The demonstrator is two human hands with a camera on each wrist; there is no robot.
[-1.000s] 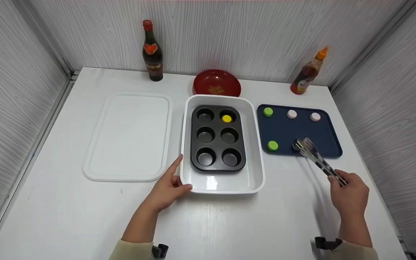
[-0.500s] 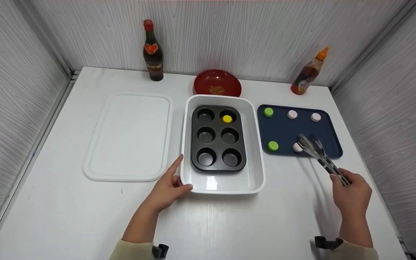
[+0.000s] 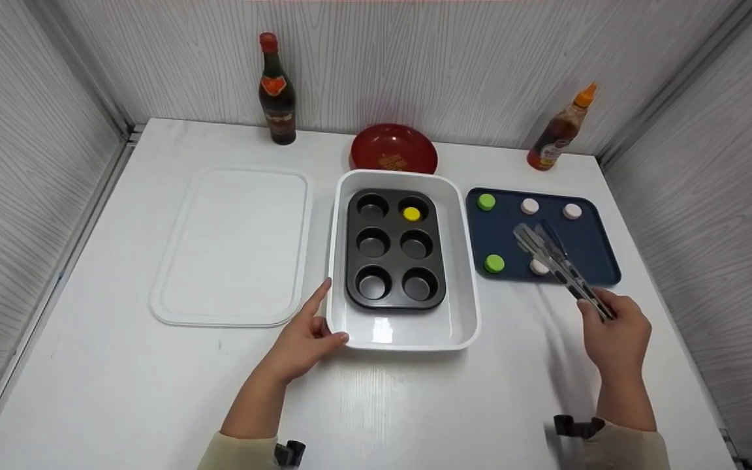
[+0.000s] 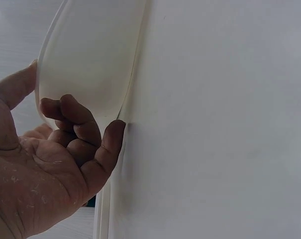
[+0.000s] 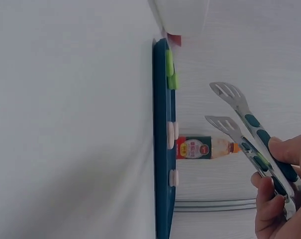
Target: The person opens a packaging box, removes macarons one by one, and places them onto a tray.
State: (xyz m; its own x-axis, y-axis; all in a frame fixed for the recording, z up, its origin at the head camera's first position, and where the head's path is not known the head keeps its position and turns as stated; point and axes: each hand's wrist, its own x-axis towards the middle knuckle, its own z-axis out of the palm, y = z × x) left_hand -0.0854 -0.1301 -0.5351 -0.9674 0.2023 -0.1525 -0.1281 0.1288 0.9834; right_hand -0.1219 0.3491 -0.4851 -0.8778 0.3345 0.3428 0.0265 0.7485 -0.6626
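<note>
At the centre of the white table (image 3: 121, 365), a white baking dish (image 3: 461, 326) holds a dark six-cup muffin tin (image 3: 393, 248); of its cups only the one at 1 o'clock is filled, with a yellow disc (image 3: 411, 213), while the other five show bare; so the filling looks, by my reading, barely begun, with one piece placed and five cups left. At 3 o'clock from the dish lies a navy tray (image 3: 585, 241) with five discs on it: a green disc (image 3: 486, 202) at its 10 o'clock corner, a second green disc (image 3: 494, 263) at 8 o'clock, a pale pink disc (image 3: 529, 206) at 12 o'clock, another pale pink disc (image 3: 572, 211) at 2 o'clock, and a near pale disc (image 3: 538, 266) at 6 o'clock. The right hand (image 3: 614, 333) has its fingers curled round the handles of metal tongs (image 3: 555, 258); the blades stand slightly parted above the tray, over the near pale disc, and grip nothing, as the wrist view confirms. The left hand (image 3: 304, 336) rests against the dish's 7 o'clock corner, thumb along the side wall and fingers loosely curled at the rim, steadying rather than clasping it. At 9 o'clock lies a white lid (image 3: 232, 245); at 12 o'clock a red bowl (image 3: 393, 149), a dark sauce bottle (image 3: 276, 91) at 11 o'clock, and an orange-capped sauce bottle (image 3: 559, 134) at 2 o'clock.
</note>
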